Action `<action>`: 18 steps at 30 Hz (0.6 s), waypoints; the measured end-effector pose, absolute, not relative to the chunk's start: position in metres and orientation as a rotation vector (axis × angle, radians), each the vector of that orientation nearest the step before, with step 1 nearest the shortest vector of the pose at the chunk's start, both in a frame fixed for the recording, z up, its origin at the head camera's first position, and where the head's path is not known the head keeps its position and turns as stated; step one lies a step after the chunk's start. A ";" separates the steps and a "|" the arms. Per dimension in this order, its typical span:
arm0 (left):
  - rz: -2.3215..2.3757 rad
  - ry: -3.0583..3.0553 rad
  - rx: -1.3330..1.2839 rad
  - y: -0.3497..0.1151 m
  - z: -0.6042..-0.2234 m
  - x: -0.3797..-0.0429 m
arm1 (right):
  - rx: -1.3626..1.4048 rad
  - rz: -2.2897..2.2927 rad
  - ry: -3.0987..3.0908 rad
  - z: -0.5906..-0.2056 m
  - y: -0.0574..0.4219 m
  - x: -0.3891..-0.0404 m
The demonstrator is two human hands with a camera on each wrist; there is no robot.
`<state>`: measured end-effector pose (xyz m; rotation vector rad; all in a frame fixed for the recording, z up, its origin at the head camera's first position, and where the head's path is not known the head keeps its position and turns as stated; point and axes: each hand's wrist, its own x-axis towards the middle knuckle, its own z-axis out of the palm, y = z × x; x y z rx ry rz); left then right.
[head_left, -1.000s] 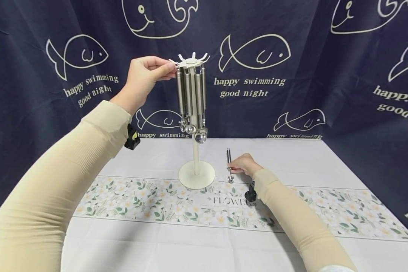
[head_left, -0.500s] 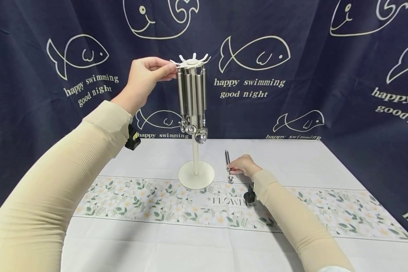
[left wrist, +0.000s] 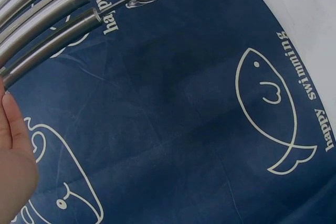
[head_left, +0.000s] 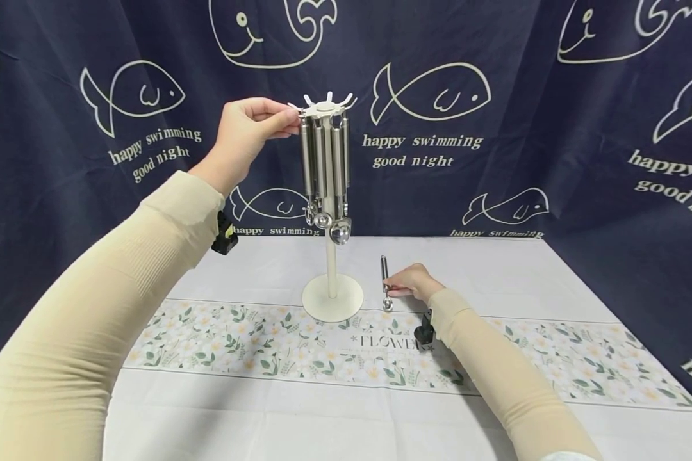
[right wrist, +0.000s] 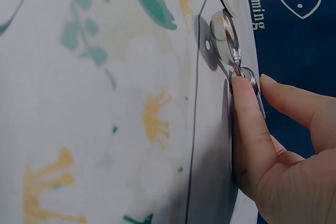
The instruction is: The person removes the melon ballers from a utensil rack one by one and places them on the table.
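A cream rack stands upright on a round base, with hooks spread around its top. Several steel scoops with tubular handles and round bowls hang from it. My left hand pinches the left edge of the rack's top by a hook; its fingertips are partly hidden. The left wrist view shows this hand close to the upper handle ends. Lower right of the rack, my right hand holds a small steel scoop near its neck, low over the tabletop. In the right wrist view its round bowl extends beyond the fingertips.
A white cloth with a flowered band covers the table. Behind it hangs a dark blue curtain with fish drawings and lettering. The rack's round base sits left of my right hand.
The scoop in my right hand has shifted slightly left, its handle end tipping lower. My left hand stays at the rack's top.
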<state>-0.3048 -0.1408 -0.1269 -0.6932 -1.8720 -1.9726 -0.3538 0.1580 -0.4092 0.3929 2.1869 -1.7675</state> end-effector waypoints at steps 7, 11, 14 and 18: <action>-1.946 -1.892 -0.678 -0.144 -0.125 -0.304 | 0.313 -1.845 2.093 -0.409 0.163 -0.356; -1.932 -1.913 -0.675 -0.145 -0.124 -0.303 | 0.335 -1.860 2.098 -0.406 0.166 -0.359; -1.938 -1.915 -0.674 -0.146 -0.124 -0.302 | 0.356 -1.862 2.109 -0.403 0.166 -0.360; -1.955 -1.905 -0.677 -0.148 -0.125 -0.302 | 0.341 -1.852 2.140 -0.399 0.164 -0.361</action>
